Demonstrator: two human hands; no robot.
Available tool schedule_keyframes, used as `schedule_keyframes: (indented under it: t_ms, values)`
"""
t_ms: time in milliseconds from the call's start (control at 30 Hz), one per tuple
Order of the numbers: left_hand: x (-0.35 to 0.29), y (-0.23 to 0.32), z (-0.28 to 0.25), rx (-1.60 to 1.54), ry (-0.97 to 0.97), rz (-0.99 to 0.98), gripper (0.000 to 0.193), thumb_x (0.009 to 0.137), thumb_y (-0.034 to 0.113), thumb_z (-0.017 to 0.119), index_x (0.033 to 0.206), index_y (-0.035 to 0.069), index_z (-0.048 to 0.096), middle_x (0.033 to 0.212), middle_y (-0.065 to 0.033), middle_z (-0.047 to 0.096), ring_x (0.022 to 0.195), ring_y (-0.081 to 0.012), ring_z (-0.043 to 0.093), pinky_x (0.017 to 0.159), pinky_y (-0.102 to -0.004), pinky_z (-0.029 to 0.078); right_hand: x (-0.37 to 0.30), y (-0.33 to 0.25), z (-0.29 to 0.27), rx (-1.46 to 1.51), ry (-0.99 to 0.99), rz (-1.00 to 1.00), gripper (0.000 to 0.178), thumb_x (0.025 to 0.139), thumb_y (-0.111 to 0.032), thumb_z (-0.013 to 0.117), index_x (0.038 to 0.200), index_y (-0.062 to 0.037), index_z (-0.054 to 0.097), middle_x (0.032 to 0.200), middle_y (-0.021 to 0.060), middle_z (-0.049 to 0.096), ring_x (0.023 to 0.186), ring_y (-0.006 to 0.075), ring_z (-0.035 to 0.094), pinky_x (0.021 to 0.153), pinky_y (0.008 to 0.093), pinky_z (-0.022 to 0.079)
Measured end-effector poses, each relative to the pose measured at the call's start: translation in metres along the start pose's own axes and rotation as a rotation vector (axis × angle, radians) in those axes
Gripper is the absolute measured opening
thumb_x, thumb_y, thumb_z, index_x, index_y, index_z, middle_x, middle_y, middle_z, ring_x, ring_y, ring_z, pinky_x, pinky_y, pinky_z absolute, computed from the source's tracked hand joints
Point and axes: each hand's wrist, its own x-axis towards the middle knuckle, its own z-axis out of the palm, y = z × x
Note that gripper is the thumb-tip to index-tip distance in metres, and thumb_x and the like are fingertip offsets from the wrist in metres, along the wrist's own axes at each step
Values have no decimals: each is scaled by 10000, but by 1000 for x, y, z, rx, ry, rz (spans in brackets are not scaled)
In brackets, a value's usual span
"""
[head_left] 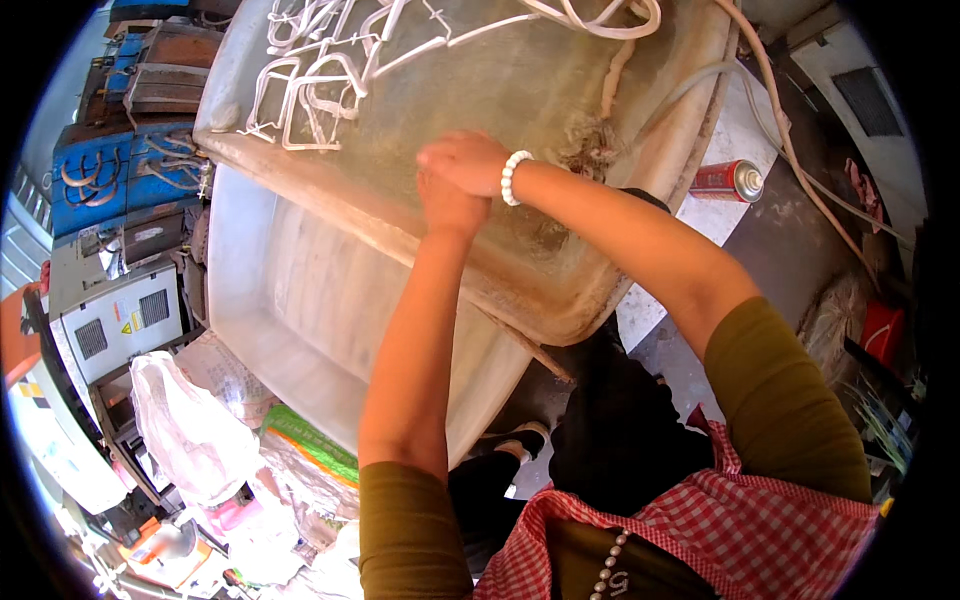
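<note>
Above a large pale tub of cloudy water (420, 110), my two hands meet and overlap. My right hand (468, 160), with a white bead bracelet (512, 178) at its wrist, lies closed over the fingers of my left hand (450, 208). Most of the left fingers are hidden beneath it, and both hands are slightly blurred. Whether anything small is between them cannot be made out. Bent white plastic-looking tubes or strips (325, 95) lie in the tub beyond my hands. A brownish clump (590, 150) sits in the water to their right.
A second whitish tub (300, 280) stands at the near left, a thin stick (530, 345) by its edge. At right are a red spray can (727, 181) and hoses (775, 100). Blue machine boxes (90, 180), a grey cabinet (125, 320) and plastic bags (195, 430) crowd the left.
</note>
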Motion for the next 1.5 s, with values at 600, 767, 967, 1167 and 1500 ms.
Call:
schedule_keyframes:
  t_ms: [600, 767, 967, 1167, 1500]
  values:
    - [-35, 38, -29, -1412, 426, -22, 430, 941, 276, 507, 1319, 75, 461, 1298, -82, 486, 1161, -214, 481, 977, -409, 400, -41, -38, 6, -77, 44, 120, 532, 937, -464, 425, 1395, -194, 420, 1496, 142, 282, 1401, 304, 220, 1083, 610, 105]
    - [-89, -27, -71, -656, 1014, 24, 461, 931, 342, 560, 1250, 12, 509, 1188, -132, 560, 1094, -223, 528, 906, -402, 433, -79, -27, -12, -469, 67, 240, 553, 913, -405, 496, 1411, -187, 390, 1523, 166, 214, 1408, 355, 184, 1092, 626, 81]
    - [-136, -91, 3, -1115, 243, -677, 646, 973, 492, 353, 1399, 7, 314, 1309, -196, 482, 1149, -326, 504, 1018, -527, 319, -127, -36, 8, -569, -15, 60, 525, 885, -305, 560, 1369, -142, 439, 1504, 192, 232, 1397, 358, 203, 1111, 597, 99]
    - [-150, -123, 23, -1337, 503, -615, 236, 967, 317, 482, 1005, 107, 585, 722, -12, 493, 742, -151, 522, 765, -413, 508, -163, -62, 43, -345, 14, -286, 487, 837, -299, 642, 1263, -92, 527, 1411, 198, 363, 1297, 387, 353, 1062, 493, 295]
    - [-189, 1, -53, -1307, 1072, 105, 162, 961, 198, 525, 1082, 91, 532, 699, 8, 460, 657, -94, 477, 753, -338, 517, -168, -108, 50, 95, -383, -96, 560, 880, -330, 610, 1341, -69, 427, 1172, 230, 535, 1045, 379, 541, 890, 413, 437]
